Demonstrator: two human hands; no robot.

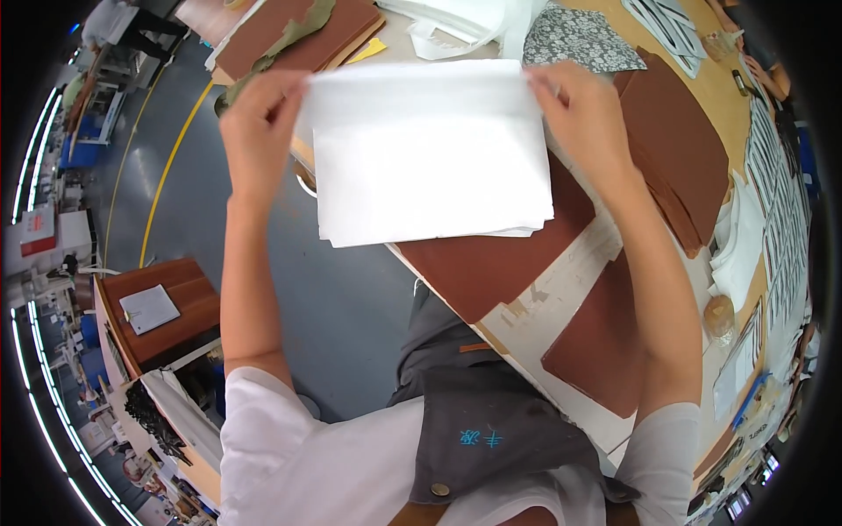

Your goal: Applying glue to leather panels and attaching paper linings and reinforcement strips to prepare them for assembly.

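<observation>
A person holds a stack of white sheets by its two far corners, the left hand closed in a pinch on the left corner and the right hand closed in a pinch on the right one. The stack lies partly over a reddish-brown sheet on the worktop, its left part overhanging the worktop's edge above the grey floor. Beyond the stack lie a patterned grey cloth and more brown sheets, with another brown piece just right of the right hand.
</observation>
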